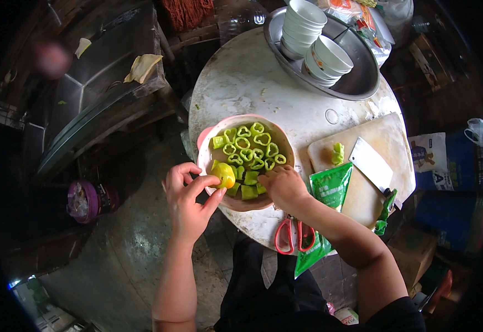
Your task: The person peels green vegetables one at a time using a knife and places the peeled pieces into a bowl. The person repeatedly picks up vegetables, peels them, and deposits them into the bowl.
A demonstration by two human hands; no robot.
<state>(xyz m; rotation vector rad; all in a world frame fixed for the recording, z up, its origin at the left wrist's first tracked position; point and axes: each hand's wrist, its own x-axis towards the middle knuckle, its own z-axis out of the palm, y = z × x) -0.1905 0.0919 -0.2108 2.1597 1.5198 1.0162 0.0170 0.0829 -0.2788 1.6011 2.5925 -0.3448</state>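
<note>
A pink-rimmed bowl [203, 155] stands near the table's front left, holding water with green pepper rings [246, 155] and flat green pepper pieces [249, 192]. My left hand [189, 195] is at the bowl's left rim and pinches a glossy yellow-green vegetable [225, 175] between thumb and fingers. Whether this is a pepper or a tomato is hard to tell. On the bowl's right side, my right hand [285, 186] reaches over the rim with its fingers bent down beside the pepper pieces. Those fingertips are hidden, so anything in their grasp cannot be seen.
Right of the bowl lies a cutting board [328, 143] with a cleaver [371, 164] and a pepper end [337, 153]. Red-handled scissors [294, 236] and a green plastic packet [330, 186] lie near the front edge. A metal basin [359, 83] holds stacked white bowls [303, 25].
</note>
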